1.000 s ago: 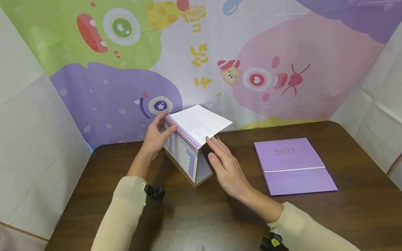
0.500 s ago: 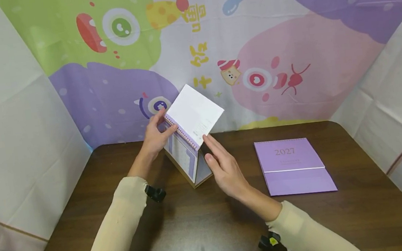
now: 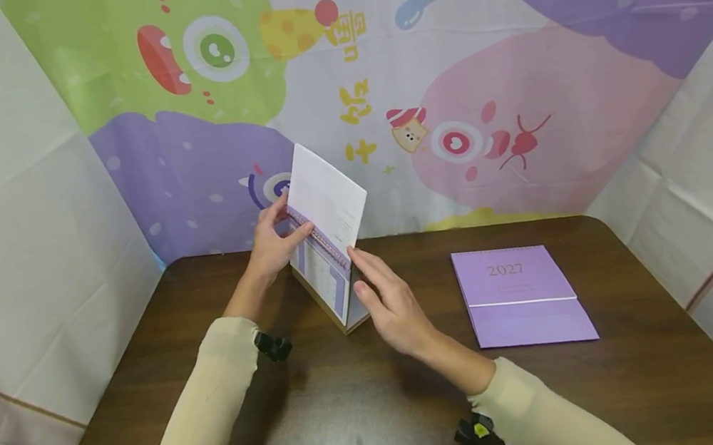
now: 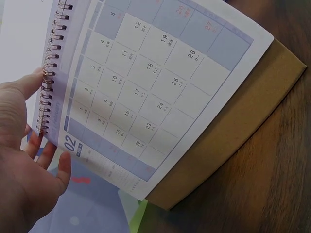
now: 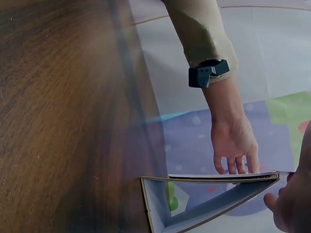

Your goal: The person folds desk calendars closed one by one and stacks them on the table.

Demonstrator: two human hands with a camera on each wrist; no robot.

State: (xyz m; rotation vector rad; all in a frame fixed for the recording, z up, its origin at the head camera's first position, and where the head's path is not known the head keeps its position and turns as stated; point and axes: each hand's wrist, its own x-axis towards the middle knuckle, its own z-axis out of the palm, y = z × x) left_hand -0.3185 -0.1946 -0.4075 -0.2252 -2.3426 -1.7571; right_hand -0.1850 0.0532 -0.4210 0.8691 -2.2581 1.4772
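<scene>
A spiral-bound desk calendar (image 3: 320, 269) stands like a tent on its brown card base. In the left wrist view its near page (image 4: 126, 92) shows a month grid with "02". My left hand (image 3: 271, 241) pinches the top at the coil binding (image 4: 48, 73), thumb on the near side and fingers behind. A white leaf (image 3: 328, 193) rises steeply above the binding. My right hand (image 3: 393, 301) is at the calendar's right end, its nearly straight fingertips touching the leaf's lower right corner, thumb apart. The right wrist view shows the open triangular end of the stand (image 5: 218, 204).
A purple "2027" calendar (image 3: 518, 293) lies flat on the dark wooden table (image 3: 361, 408), to the right. A cartoon-print cloth (image 3: 508, 57) hangs close behind the table's far edge. Black wrist cameras (image 3: 273, 345) sit at both cuffs.
The white leaf has swung up from lying back, almost level, to steeply upright, its free edge moving left and toward me. My right hand has shifted slightly left with it; my left hand stays at the binding.
</scene>
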